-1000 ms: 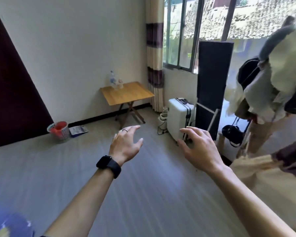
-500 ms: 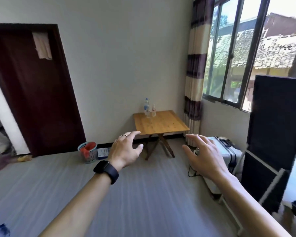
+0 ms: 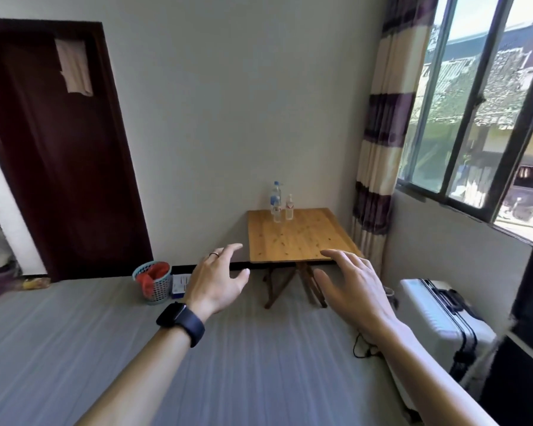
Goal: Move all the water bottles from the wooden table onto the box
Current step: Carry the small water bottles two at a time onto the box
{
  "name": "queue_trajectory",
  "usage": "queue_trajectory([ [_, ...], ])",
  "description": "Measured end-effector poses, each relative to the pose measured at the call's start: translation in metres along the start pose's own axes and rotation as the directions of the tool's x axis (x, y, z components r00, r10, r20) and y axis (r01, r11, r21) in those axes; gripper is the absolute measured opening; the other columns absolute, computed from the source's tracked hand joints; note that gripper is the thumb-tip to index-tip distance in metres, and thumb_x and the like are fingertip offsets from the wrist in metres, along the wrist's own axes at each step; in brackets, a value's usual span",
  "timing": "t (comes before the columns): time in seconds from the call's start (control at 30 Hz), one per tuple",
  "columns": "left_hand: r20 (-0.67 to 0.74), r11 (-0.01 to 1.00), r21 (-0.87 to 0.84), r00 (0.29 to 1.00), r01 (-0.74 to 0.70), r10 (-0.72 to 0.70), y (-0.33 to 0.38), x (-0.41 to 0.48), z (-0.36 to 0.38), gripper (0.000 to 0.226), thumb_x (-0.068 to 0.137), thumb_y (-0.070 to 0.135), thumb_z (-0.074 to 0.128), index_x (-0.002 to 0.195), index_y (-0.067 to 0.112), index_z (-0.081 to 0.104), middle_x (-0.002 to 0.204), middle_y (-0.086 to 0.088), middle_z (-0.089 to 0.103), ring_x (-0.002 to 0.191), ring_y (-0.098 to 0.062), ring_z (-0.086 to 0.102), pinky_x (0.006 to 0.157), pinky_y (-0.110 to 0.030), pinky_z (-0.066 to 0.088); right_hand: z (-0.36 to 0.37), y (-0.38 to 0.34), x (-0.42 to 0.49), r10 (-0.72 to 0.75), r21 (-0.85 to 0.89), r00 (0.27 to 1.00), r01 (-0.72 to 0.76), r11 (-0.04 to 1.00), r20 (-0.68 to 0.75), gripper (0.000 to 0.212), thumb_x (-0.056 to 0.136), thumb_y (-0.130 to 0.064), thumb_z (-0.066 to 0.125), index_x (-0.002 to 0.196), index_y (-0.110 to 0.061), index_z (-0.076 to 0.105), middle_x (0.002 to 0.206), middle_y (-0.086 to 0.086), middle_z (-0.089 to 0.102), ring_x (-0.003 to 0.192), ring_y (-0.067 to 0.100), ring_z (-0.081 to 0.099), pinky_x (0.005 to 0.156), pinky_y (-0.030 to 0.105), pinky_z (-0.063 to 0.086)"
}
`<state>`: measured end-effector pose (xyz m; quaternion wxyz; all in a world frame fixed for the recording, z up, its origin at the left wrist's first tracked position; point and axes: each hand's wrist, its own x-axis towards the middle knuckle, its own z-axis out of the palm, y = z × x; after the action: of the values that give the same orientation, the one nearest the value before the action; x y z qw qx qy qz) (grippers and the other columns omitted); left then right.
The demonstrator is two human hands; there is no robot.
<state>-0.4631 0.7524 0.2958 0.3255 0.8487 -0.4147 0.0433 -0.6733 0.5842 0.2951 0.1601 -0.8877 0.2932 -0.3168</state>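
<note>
A small wooden folding table stands against the far wall near the corner. At its back edge stand three clear water bottles: a tall one with a blue cap, a short one in front of it, and one with a red label beside them. My left hand, with a ring and a dark watch on the wrist, is stretched out in front of me, fingers relaxed, holding nothing. My right hand is also out in front, fingers spread and empty. Both hands are well short of the table. No box is in view.
A dark door is on the left. A small mesh basket with red contents sits by the wall on the grey floor. A white suitcase lies at the right under the window, beside a black panel. A striped curtain hangs in the corner.
The view has swung left and toward the table, which now sits closer and centred. The clothes and the black panel have slid out to the right. Both hands stay open and empty.
</note>
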Motion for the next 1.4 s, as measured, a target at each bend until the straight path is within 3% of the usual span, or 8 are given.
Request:
queue_trajectory([
  [0.57, 0.149, 0.998, -0.005, 0.987, -0.055, 0.055, -0.041, 0.359, 0.164, 0.055, 0.096, 0.04, 0.058, 0.147, 0.028, 0.042, 0.15, 0.0, 0.047, 0.137, -0.022, 0.044, 0.111, -0.032, 0.036, 0.13, 0.157, 0.306, 0.098, 0.011, 0.995, -0.097, 0.995, -0.031, 0.045, 0.094, -0.05, 0.059, 0.137, -0.038, 0.053, 0.141, -0.011, 0.055, 0.136, 0.017, 0.041, 0.108, 0.036, 0.037],
  [1.0, 0.157, 0.981, -0.032, 0.971, 0.19, -0.183, -0.098, 0.556, 0.3, 0.052, 0.095, 0.037, 0.061, 0.144, 0.03, 0.046, 0.148, 0.001, 0.049, 0.138, -0.02, 0.042, 0.108, -0.032, 0.036, 0.251, 0.292, 0.52, 0.11, 0.123, 0.986, -0.126, 0.984, 0.124, 0.044, 0.095, -0.047, 0.058, 0.136, -0.031, 0.055, 0.137, -0.007, 0.059, 0.133, 0.019, 0.046, 0.101, 0.029, 0.036],
  [1.3, 0.264, 0.949, -0.121, 0.931, 0.291, -0.252, -0.176, 0.686, 0.406, 0.052, 0.096, 0.04, 0.06, 0.144, 0.033, 0.044, 0.145, -0.001, 0.05, 0.136, -0.019, 0.042, 0.097, -0.024, 0.036, 0.362, 0.347, 0.645, 0.156, 0.111, 0.961, -0.185, 0.977, 0.229, 0.042, 0.096, -0.046, 0.059, 0.135, -0.034, 0.055, 0.136, -0.012, 0.057, 0.132, 0.015, 0.045, 0.101, 0.024, 0.033],
  [1.4, 0.313, 0.929, -0.149, 0.907, 0.339, -0.281, -0.202, 0.737, 0.435, 0.052, 0.096, 0.041, 0.059, 0.145, 0.033, 0.042, 0.144, -0.001, 0.05, 0.134, -0.02, 0.044, 0.097, -0.028, 0.041, 0.399, 0.359, 0.688, 0.214, 0.095, 0.94, -0.246, 0.965, 0.266, 0.041, 0.095, -0.046, 0.059, 0.135, -0.036, 0.055, 0.135, -0.013, 0.057, 0.132, 0.015, 0.046, 0.101, 0.026, 0.034],
])
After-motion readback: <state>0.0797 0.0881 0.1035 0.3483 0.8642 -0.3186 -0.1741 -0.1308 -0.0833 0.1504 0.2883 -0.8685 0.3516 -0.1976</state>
